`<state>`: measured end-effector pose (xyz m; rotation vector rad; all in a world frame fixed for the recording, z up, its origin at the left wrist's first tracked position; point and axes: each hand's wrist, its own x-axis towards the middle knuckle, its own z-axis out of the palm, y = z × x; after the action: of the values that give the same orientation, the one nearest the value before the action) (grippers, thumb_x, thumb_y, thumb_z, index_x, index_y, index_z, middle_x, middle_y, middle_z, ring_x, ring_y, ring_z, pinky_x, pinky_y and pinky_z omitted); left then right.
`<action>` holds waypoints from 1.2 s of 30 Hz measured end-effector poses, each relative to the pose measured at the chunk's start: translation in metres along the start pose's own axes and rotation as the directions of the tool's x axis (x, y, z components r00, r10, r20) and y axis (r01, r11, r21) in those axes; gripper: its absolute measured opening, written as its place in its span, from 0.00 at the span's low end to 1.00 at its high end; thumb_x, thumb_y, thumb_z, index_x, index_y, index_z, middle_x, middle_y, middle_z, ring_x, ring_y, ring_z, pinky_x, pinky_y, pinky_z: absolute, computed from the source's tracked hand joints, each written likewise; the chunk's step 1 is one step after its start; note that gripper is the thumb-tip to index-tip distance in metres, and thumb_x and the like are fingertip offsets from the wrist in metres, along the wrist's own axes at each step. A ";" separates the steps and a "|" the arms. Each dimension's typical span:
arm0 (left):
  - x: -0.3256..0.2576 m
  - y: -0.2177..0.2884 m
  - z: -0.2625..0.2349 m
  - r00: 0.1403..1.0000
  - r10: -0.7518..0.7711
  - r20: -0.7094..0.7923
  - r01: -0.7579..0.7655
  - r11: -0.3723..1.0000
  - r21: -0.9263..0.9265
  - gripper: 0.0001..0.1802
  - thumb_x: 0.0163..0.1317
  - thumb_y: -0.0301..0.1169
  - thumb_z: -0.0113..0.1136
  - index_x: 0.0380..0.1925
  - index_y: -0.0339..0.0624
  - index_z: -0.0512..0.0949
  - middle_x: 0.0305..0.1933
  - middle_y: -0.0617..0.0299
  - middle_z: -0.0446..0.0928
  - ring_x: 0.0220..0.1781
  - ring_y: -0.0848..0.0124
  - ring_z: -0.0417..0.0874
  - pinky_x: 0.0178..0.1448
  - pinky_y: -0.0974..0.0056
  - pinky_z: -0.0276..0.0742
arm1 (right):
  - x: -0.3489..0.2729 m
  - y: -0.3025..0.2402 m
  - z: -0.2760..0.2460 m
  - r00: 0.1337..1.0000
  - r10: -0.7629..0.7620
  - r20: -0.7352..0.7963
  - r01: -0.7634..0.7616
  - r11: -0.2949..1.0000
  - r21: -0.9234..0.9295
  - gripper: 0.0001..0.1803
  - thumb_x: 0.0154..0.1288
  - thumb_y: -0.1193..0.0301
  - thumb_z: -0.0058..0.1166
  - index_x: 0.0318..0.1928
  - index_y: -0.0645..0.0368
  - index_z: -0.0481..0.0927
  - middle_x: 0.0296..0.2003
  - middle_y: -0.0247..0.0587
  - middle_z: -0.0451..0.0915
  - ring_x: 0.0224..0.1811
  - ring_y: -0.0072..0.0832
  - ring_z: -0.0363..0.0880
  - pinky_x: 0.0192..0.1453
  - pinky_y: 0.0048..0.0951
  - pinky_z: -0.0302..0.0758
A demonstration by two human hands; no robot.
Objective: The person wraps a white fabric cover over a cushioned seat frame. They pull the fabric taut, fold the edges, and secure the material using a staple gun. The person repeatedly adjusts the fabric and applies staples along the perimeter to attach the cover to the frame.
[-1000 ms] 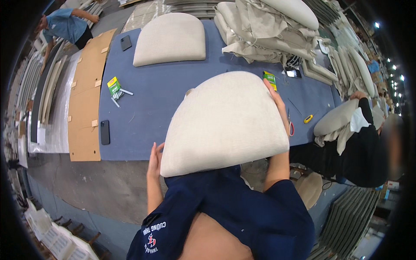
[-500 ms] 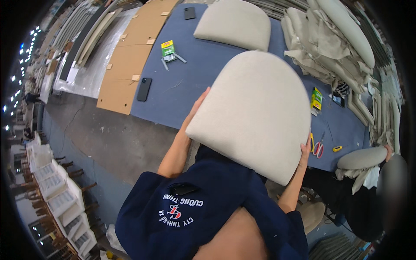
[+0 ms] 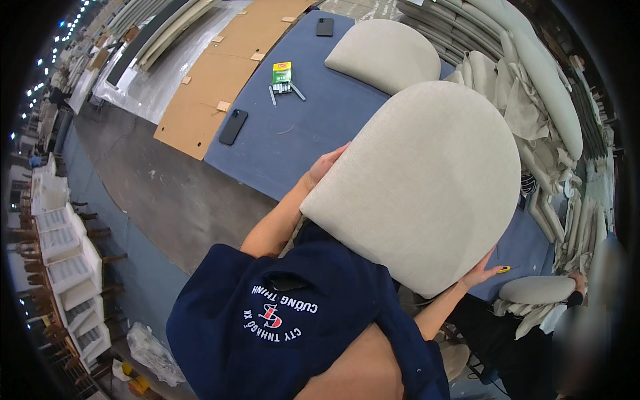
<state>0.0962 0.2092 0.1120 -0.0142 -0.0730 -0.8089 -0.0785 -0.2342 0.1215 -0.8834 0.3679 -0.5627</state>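
Both hands (image 3: 325, 165) grip the beige seat cushion's (image 3: 427, 180) edges.

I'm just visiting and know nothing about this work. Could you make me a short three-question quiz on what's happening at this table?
1. True or false: the person holds the big beige seat cushion with both hands.
2. What lies nearest the cardboard sheet on the blue table? A) black phone B) yellow cutter C) second cushion
3. Fill in: the green box lies ___ the blue table.

Key: 1 true, the left hand grips one edge and the right hand the opposite edge. 2 A. 3 on.
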 end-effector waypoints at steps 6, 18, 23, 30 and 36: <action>-0.018 0.052 -0.041 0.989 -0.076 -0.124 0.112 0.942 0.315 0.29 0.87 0.43 0.36 0.76 0.36 0.68 0.74 0.51 0.76 0.70 0.61 0.82 0.73 0.54 0.79 | 0.027 -0.006 0.036 0.995 0.060 0.082 -0.057 0.998 -0.033 0.51 0.81 0.33 0.26 0.83 0.65 0.54 0.82 0.50 0.59 0.84 0.45 0.58 0.86 0.47 0.55; -0.092 0.098 -0.094 0.330 0.755 -0.566 0.382 0.442 0.812 0.26 0.82 0.43 0.46 0.65 0.35 0.81 0.61 0.50 0.85 0.62 0.61 0.85 0.65 0.57 0.80 | 0.091 0.203 0.109 0.937 0.181 0.299 0.057 0.765 -0.641 0.30 0.76 0.72 0.63 0.73 0.70 0.71 0.60 0.46 0.85 0.57 0.26 0.84 0.64 0.26 0.78; -0.183 0.108 -0.119 0.263 0.964 -0.037 0.584 -0.128 0.802 0.21 0.83 0.40 0.49 0.57 0.38 0.86 0.54 0.58 0.87 0.53 0.65 0.86 0.62 0.63 0.77 | 0.088 0.192 0.059 0.948 0.082 0.307 0.251 0.396 -0.883 0.15 0.76 0.67 0.62 0.56 0.61 0.86 0.42 0.41 0.88 0.41 0.27 0.85 0.48 0.32 0.81; -0.238 0.052 -0.110 0.062 0.846 -0.529 0.507 0.430 0.747 0.22 0.85 0.44 0.45 0.61 0.44 0.81 0.59 0.62 0.83 0.51 0.70 0.81 0.54 0.58 0.82 | 0.011 0.152 -0.004 0.877 0.324 0.355 0.452 -0.306 -0.838 0.25 0.65 0.64 0.71 0.58 0.55 0.75 0.52 0.41 0.82 0.60 0.47 0.77 0.63 0.54 0.72; -0.208 0.050 -0.128 0.215 0.757 -0.617 0.285 0.556 0.781 0.22 0.85 0.40 0.41 0.62 0.37 0.77 0.62 0.56 0.78 0.48 0.65 0.81 0.55 0.53 0.86 | 0.011 0.154 -0.008 0.919 0.221 0.327 0.392 -0.418 -0.819 0.26 0.64 0.62 0.72 0.59 0.53 0.76 0.55 0.42 0.82 0.61 0.47 0.77 0.64 0.52 0.70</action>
<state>-0.0035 0.3886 -0.0293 1.3949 0.8004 -0.1696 -0.0261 -0.1679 -0.0082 -2.9402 0.3617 0.0469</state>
